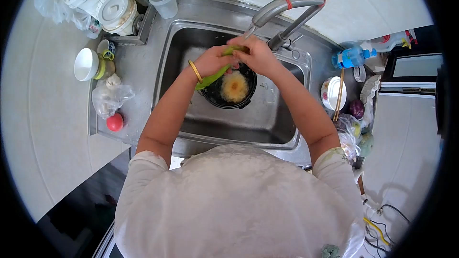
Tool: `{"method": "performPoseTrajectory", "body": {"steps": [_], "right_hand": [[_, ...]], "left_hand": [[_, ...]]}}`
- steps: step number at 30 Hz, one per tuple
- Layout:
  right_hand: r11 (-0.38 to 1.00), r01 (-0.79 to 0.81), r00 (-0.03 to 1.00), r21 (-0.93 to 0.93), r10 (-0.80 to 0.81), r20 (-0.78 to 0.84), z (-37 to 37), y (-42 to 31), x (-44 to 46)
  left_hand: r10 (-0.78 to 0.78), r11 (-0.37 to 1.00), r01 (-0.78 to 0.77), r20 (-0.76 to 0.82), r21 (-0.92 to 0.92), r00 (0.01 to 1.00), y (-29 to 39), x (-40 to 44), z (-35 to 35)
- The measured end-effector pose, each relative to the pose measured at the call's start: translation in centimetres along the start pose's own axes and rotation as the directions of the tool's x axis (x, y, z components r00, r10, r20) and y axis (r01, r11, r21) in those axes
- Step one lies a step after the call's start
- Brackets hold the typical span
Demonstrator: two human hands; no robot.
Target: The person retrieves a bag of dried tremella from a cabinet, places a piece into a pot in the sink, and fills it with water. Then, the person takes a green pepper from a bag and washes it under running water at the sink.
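Under the tap's spout, my left hand (pixel 215 60) and my right hand (pixel 258 53) meet over the sink (pixel 275 119). Both are closed on a long, limp-looking bright green piece (pixel 213 78); whether it is a vegetable or a cloth I cannot tell. Its lower end hangs past my left wrist, which wears a gold bangle. My fingers partly hide its upper end. Directly below stands a round black pot (pixel 245 104) in the sink. A pale yellow round mass with a browner middle (pixel 235 87) shows inside the pot.
The tap (pixel 287 5) arches over the back of the sink, tied with red cord. On the left are a white bowl (pixel 86 64), a plastic bag (pixel 110 98) and a red round item (pixel 114 123). Chopsticks (pixel 340 95), a white bowl (pixel 330 96) and a blue bottle (pixel 350 58) stand right.
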State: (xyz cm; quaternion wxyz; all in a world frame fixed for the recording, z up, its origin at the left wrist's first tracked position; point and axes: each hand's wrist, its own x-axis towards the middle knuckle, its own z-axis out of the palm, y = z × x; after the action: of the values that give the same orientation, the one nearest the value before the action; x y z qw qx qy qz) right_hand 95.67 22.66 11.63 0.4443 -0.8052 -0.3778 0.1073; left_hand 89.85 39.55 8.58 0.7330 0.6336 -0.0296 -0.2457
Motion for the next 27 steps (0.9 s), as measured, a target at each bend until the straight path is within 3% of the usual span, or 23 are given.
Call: {"method": "performPoseTrajectory", "body": {"steps": [1, 2, 4, 5, 6, 7, 9, 10, 11, 12, 13, 14, 16, 18, 20, 21, 22, 23, 24, 26, 27], "right_hand": [[0.976, 0.112, 0.992, -0.189, -0.098, 0.083, -0.5, -0.9, 0.3], [0.98, 0.059, 0.982, -0.19, -0.022, 0.19, -1.3, -2.2, 0.4], [0.946, 0.124, 0.987, -0.301, -0.085, 0.137, -0.9, -2.4, 0.0], [0.922, 0.174, 0.982, -0.345, -0.137, 0.127, -0.4, -2.7, 0.1], [0.916, 0.146, 0.988, -0.372, -0.116, 0.104, 0.1, -4.5, -0.1], [0.913, 0.105, 0.994, -0.394, -0.09, 0.056, 0.7, -4.3, -0.4], [0.909, 0.04, 0.999, -0.416, -0.043, 0.002, 1.4, -3.8, -0.3], [0.93, -0.03, 0.998, -0.367, 0.007, -0.064, 1.7, -2.4, -0.8], [0.967, -0.089, 0.99, -0.238, 0.061, -0.124, 1.9, -2.0, -1.1], [0.993, -0.039, 0.974, 0.114, 0.063, -0.217, 2.5, 0.5, -1.4], [0.957, -0.075, 0.973, 0.279, 0.132, -0.19, 2.4, 1.2, -1.3], [0.887, -0.31, 0.912, 0.343, 0.379, -0.156, 2.3, 0.9, -1.8], [0.76, -0.253, 0.895, 0.599, 0.419, -0.153, 2.8, -0.2, -1.9], [0.821, -0.3, 0.907, 0.486, 0.403, -0.123, 4.5, -2.1, -2.5], [0.913, -0.293, 0.941, 0.284, 0.328, -0.087, 5.7, -5.6, -2.7], [0.986, -0.149, 0.988, 0.076, 0.152, -0.041, 6.7, -8.3, -2.5], [0.992, 0.021, 0.999, -0.125, -0.017, 0.033, 7.9, -11.2, -2.5], [0.93, 0.202, 0.977, -0.306, -0.169, 0.131, 9.1, -14.0, -2.4], [0.956, 0.232, 0.952, -0.18, -0.184, 0.246, 10.4, -16.3, -2.4], [0.975, 0.188, 0.863, 0.116, -0.221, 0.454, 13.6, -20.7, -2.3], [0.956, 0.112, 0.801, 0.273, -0.249, 0.545, 15.5, -22.8, -2.4]], "left_hand": [[0.014, 1.0, -0.014, 0.008, 0.024, 1.0, -0.2, 0.2, 0.1], [0.046, 0.998, -0.048, 0.041, 0.041, 0.998, -0.4, 0.3, 0.2], [0.112, 0.991, -0.117, 0.079, 0.069, 0.991, -1.1, 0.2, 0.3], [0.169, 0.969, -0.184, 0.101, 0.166, 0.98, -1.3, 0.5, 0.1], [0.221, 0.934, -0.243, 0.113, 0.261, 0.969, -1.5, 0.6, -0.1], [0.192, 0.915, -0.195, 0.044, 0.353, 0.981, -1.0, 0.3, 0.3], [0.262, 0.964, -0.261, -0.037, 0.044, 0.964, -3.5, 1.0, 0.9], [0.199, 0.975, -0.191, -0.065, 0.115, 0.978, -3.2, 0.7, 1.1], [0.222, 0.971, -0.215, -0.056, 0.108, 0.973, -3.1, 0.1, 1.4], [0.191, 0.976, -0.179, -0.099, 0.123, 0.977, -2.4, -1.0, 1.8], [0.199, 0.978, -0.189, -0.125, 0.091, 0.972, -2.8, -1.1, 2.3], [0.21, 0.977, -0.203, -0.147, 0.062, 0.966, -3.1, -1.3, 2.4], [0.188, 0.977, -0.208, -0.251, -0.054, 0.95, -2.9, -2.7, 2.2], [0.177, 0.972, -0.216, -0.314, -0.093, 0.933, -3.5, -2.8, 2.1], [0.19, 0.976, -0.216, -0.346, -0.038, 0.919, -5.5, -0.9, 1.4], [0.43, 0.897, -0.426, -0.452, 0.118, 0.781, -8.1, 1.5, 1.1], [0.641, 0.758, -0.582, -0.499, 0.294, 0.583, -11.2, 4.7, 0.9], [0.649, 0.738, -0.603, -0.563, 0.302, 0.512, -11.7, 5.2, 1.3], [0.65, 0.718, -0.621, -0.621, 0.314, 0.437, -12.0, 5.5, 1.6], [0.248, 0.887, -0.458, -0.767, -0.067, 0.592, -8.2, 2.4, 4.2], [0.145, 0.884, -0.412, -0.71, -0.22, 0.689, -6.9, 0.2, 4.2]]}}
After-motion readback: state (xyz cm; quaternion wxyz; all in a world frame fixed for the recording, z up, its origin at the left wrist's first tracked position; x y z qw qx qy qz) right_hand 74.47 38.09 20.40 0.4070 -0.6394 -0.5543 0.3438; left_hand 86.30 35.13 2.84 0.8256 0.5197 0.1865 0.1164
